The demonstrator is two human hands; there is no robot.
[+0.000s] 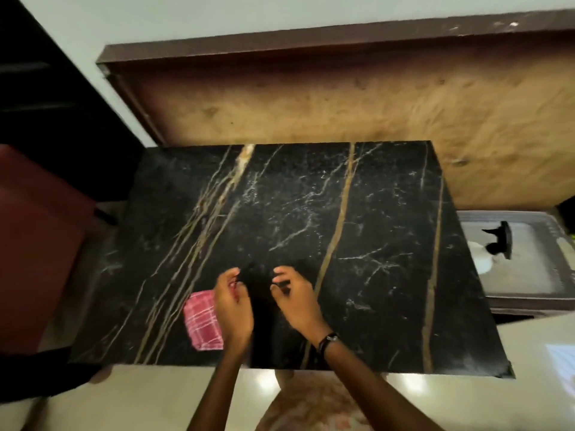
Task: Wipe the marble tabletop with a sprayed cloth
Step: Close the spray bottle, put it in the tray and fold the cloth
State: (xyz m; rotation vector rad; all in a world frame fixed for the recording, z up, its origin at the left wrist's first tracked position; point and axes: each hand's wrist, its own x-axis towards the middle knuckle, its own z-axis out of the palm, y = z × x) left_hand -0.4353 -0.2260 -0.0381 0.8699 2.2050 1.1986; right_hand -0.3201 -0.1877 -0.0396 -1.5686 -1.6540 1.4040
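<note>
The black marble tabletop with gold and white veins fills the middle of the view. A pink checked cloth lies on it near the front left edge. My left hand is over the cloth's right side, fingers curled, with a bit of pink showing between them. My right hand hovers just to the right, fingers curled inward, a watch on its wrist. The patch between the two hands is dark and blurred, so I cannot tell whether anything is held there.
A brown wooden board leans against the wall behind the table. A dark red seat stands at the left. At the right is a low grey tray-like surface with a black object on it. Glossy floor runs along the front edge.
</note>
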